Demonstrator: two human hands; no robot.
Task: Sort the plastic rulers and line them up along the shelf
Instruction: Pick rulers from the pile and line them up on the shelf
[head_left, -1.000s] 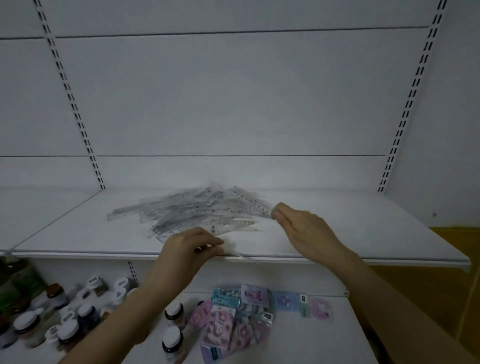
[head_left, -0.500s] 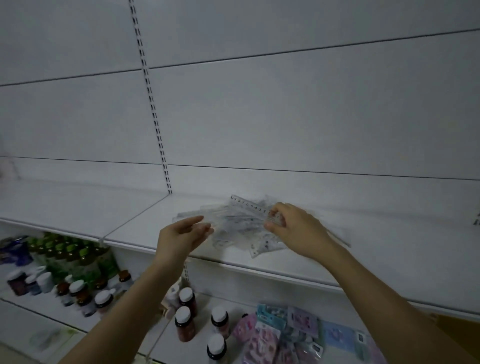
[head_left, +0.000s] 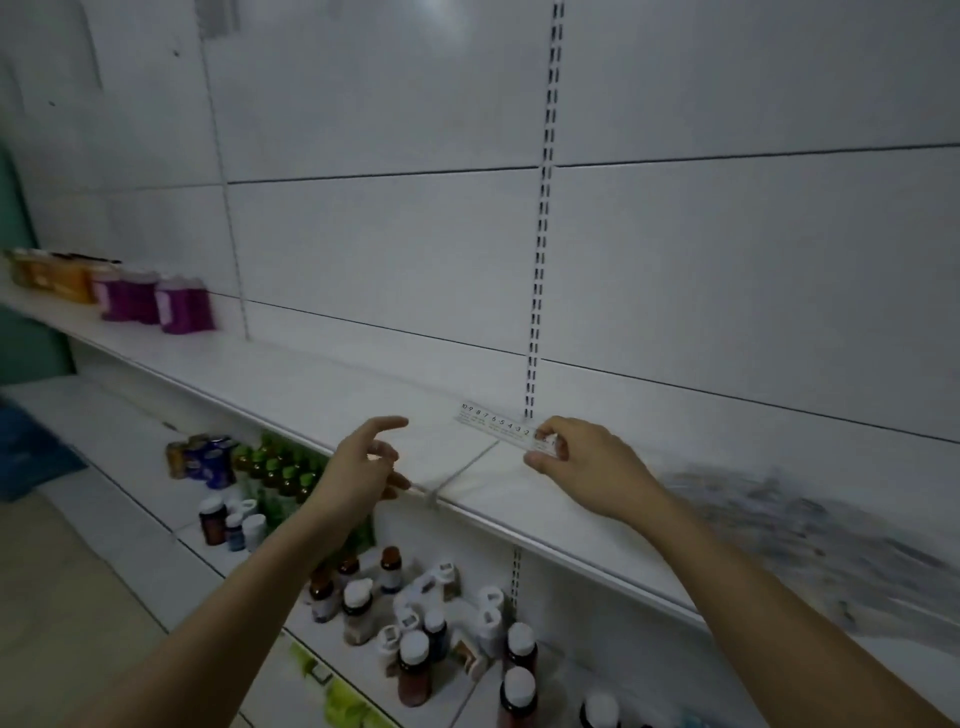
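The right hand (head_left: 587, 467) pinches one end of a clear plastic ruler (head_left: 498, 427) just above the white shelf (head_left: 311, 384), near the slotted upright. The left hand (head_left: 358, 467) hovers empty, fingers relaxed, by the shelf's front edge. The blurred pile of rulers (head_left: 810, 530) lies to the right on the shelf.

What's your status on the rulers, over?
Right hand pinches one clear ruler just over the shelf. Left hand open, holding nothing. Ruler pile unsorted to the right. Nothing in the way.
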